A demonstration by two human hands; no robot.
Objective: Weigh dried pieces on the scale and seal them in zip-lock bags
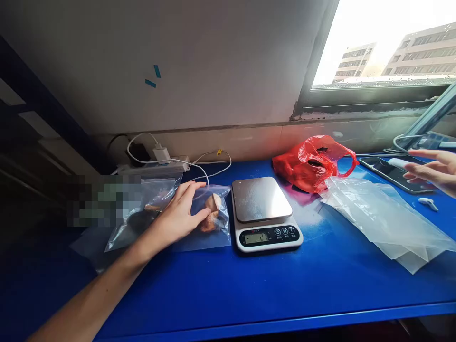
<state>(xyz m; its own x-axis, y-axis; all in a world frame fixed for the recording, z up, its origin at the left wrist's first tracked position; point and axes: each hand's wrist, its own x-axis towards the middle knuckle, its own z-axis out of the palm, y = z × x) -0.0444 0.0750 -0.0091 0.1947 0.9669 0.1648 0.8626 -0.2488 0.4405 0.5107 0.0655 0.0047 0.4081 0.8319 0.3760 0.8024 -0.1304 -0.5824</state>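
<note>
My left hand [180, 209] rests on a clear zip bag [217, 242], fingers stretched and thumb apart from them. Inside the bag, by my thumb tip, lie brown and cream mushroom-like pieces [213, 213]. Beside the bag stands a white kitchen scale [267, 237], its steel plate bare and its display showing a minus sign and digits like 21. At the right edge, my right hand [436, 168] is partly cut off above a dark phone [383, 170]. Between its fingers is a small white rounded object [398, 163], whose kind I cannot make out.
A red plastic bag [308, 164] sits behind the scale, with several flat clear bags [384, 213] in front to its right. One white earbud [428, 204] lies near the phone. More filled bags [135, 223] lie left of my arm, before a power strip [181, 164] with cables.
</note>
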